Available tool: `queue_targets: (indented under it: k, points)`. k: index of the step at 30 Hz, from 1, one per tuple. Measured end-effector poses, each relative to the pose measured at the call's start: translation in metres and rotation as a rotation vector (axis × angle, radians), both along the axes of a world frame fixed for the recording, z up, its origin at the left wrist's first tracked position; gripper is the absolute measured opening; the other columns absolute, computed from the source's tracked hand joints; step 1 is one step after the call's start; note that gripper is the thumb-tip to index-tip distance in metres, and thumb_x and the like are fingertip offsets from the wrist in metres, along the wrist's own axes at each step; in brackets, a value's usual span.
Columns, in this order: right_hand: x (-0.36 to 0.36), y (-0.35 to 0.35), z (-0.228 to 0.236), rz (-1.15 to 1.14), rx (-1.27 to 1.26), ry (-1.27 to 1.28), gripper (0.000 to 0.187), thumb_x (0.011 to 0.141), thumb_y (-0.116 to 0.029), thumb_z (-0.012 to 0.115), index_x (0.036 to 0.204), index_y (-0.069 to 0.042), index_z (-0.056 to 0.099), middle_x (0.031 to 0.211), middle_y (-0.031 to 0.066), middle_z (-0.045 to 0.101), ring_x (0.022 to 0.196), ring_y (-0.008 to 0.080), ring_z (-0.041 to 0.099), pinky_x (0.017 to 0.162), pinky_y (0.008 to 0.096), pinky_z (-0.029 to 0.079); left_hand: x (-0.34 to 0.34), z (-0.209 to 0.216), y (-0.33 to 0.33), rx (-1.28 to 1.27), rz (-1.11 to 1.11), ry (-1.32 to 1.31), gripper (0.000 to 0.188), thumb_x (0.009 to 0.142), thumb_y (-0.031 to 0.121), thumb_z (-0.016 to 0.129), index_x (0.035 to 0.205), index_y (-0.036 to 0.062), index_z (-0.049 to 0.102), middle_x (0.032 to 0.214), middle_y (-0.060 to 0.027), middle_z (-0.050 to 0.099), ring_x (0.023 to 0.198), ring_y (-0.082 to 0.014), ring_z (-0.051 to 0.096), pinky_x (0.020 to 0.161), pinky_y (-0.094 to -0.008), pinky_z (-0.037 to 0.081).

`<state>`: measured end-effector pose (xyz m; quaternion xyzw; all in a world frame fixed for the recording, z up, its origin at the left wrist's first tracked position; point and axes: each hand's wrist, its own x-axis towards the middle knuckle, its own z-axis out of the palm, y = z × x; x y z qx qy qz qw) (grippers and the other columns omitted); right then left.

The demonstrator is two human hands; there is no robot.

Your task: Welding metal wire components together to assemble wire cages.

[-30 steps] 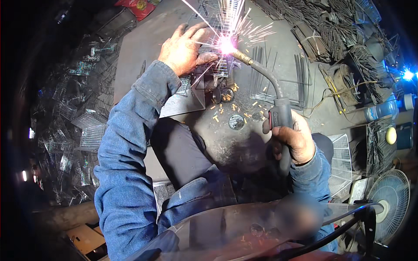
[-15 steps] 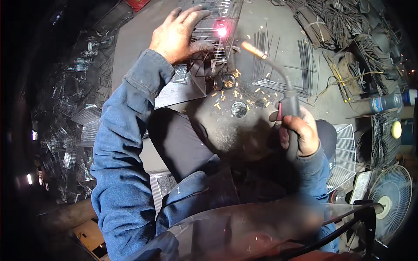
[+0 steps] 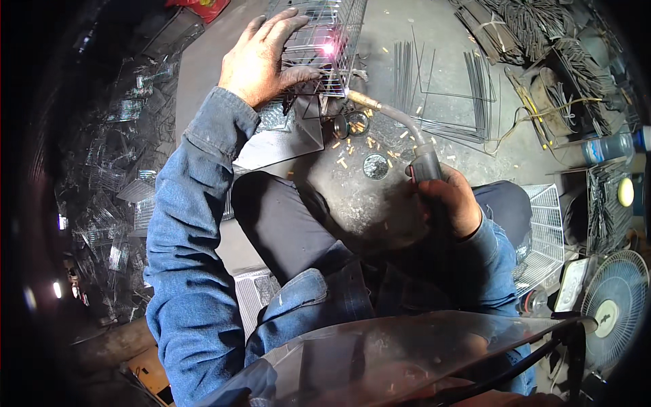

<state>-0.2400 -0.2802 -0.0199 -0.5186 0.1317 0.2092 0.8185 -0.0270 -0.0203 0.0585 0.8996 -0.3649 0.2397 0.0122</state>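
At the top middle, my left hand [image 3: 259, 60] grips the left side of a wire basket [image 3: 350, 32], fingers over the wires and thumb along the near edge. A pinkish-red spot glows on the wires just right of the fingers. My right hand [image 3: 460, 202] is closed round the handle of a welding torch [image 3: 403, 120]. The torch's curved neck reaches up and left, its brass-coloured nozzle at the basket's near right corner. Whether the tip touches the wire I cannot tell. Below the basket lies a shiny metal sheet [image 3: 288, 141].
Loose wire rods [image 3: 478, 95] and bent frames lie right of the basket. Cigarette butts surround a small round tin [image 3: 375, 166]. Wire pieces [image 3: 102, 197] pile up at left. A white wire rack [image 3: 542, 224] and a fan [image 3: 616, 308] stand at right. A clear visor [image 3: 380, 339] crosses the lower view.
The welding torch has come left and down, from apart from the basket to its near right corner. My left hand and the basket appear slightly further left.
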Motion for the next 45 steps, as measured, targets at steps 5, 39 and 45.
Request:
queue_targets:
  k: [5,39,45]
  points:
    - [-0.001,0.004,0.013,-0.016,0.094,0.008,0.034,0.078,-0.015,0.054,0.108,0.000,0.049,0.081,0.0076,0.057,0.046,0.0110,0.046,0.038,0.0246,0.035,-0.001,0.001,0.001,0.012,0.008,0.026,0.077,0.063,0.053,0.072,0.129,0.0250,0.043,0.137,0.0038,0.041,0.124,-0.0330,0.040,0.098,-0.0440,0.041]
    - [0.039,-0.061,0.054,-0.395,0.131,-0.268,0.023,0.077,-0.008,0.053,0.098,0.001,0.050,0.064,0.0080,0.052,0.044,0.0110,0.044,0.036,0.0232,0.037,0.080,0.073,-0.089,0.180,-0.321,0.753,0.067,0.080,0.056,0.056,0.131,0.0150,0.047,0.137,-0.0167,0.040,0.126,-0.0321,0.038,0.104,-0.0379,0.033]
    - [0.055,-0.046,0.056,-0.404,-0.044,-0.279,0.026,0.076,-0.014,0.057,0.095,0.002,0.051,0.065,0.0076,0.053,0.043,0.0098,0.046,0.035,0.0229,0.039,0.075,0.076,-0.149,0.451,-0.133,0.476,0.107,0.052,0.037,0.084,0.141,0.0351,0.024,0.127,-0.0199,0.045,0.111,-0.0376,0.051,0.092,-0.0431,0.044]
